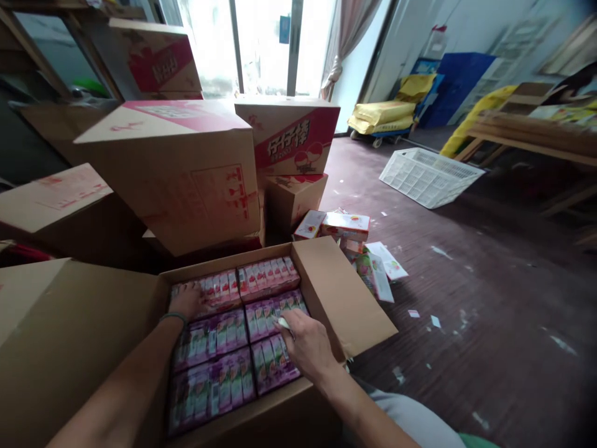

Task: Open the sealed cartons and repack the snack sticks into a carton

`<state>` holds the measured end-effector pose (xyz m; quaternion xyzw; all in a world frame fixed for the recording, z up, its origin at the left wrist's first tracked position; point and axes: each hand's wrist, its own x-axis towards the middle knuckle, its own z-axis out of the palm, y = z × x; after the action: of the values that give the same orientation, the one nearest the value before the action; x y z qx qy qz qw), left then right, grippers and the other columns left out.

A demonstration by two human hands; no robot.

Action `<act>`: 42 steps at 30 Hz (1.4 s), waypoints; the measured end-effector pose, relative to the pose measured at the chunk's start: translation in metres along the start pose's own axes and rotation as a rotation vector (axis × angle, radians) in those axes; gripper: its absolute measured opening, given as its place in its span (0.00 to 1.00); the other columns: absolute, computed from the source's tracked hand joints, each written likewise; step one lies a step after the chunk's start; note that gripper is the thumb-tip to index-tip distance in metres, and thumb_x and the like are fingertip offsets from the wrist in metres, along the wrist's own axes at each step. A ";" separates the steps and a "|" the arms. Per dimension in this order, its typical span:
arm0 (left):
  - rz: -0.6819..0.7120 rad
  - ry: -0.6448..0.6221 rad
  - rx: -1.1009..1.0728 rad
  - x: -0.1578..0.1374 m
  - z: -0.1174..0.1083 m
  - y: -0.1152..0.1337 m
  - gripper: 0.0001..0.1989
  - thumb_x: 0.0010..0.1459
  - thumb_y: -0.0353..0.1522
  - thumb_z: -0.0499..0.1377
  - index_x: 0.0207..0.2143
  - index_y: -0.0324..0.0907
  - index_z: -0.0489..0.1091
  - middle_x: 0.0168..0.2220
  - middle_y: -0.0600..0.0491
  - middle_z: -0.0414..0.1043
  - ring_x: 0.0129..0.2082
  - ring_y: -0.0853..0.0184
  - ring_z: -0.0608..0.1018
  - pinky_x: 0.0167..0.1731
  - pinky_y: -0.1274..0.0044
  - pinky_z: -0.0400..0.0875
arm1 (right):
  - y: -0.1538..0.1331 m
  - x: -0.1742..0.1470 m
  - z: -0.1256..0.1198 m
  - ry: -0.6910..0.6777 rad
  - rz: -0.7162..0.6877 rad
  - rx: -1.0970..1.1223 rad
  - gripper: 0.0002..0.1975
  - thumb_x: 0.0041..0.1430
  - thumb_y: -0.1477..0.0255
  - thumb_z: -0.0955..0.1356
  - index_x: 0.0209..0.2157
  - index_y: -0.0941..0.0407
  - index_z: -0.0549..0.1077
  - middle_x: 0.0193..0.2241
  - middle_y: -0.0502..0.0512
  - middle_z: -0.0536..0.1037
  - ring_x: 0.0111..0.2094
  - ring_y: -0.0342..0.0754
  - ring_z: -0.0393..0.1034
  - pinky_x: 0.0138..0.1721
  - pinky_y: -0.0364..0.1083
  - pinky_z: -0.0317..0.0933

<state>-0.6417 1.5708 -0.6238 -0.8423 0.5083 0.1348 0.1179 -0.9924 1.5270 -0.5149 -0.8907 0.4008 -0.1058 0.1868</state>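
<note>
An open cardboard carton (342,295) in front of me holds rows of small wrapped packets. Red-pink packets (268,275) fill the far rows, and purple-green packets (212,379) fill the middle and near rows. My left hand (187,300) lies on the far-left red-pink packets, its fingers spread over their tops. A thin band circles that wrist. Over the right-hand purple packets is my right hand (308,342), fingers curled, with a small whitish tip (283,322) showing at the thumb. What that tip belongs to is hidden.
Big printed cartons (186,180) are stacked behind the open one. Flattened small boxes (345,225) and paper scraps lie on the floor to the right. Farther off are a white plastic crate (429,177), yellow sacks (382,115) on a trolley, and a wooden table (536,134).
</note>
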 end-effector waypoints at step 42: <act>0.020 0.073 0.048 -0.100 0.030 -0.021 0.27 0.52 0.30 0.57 0.56 0.37 0.59 0.49 0.41 0.64 0.50 0.53 0.65 0.50 0.64 0.60 | 0.007 0.012 0.026 0.051 -0.111 -0.065 0.17 0.67 0.65 0.57 0.52 0.58 0.63 0.44 0.59 0.74 0.41 0.49 0.71 0.35 0.45 0.60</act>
<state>-0.6705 1.6728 -0.6160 -0.8385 0.5238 0.0927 0.1181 -0.9803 1.5196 -0.5413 -0.9142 0.3585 -0.1256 0.1411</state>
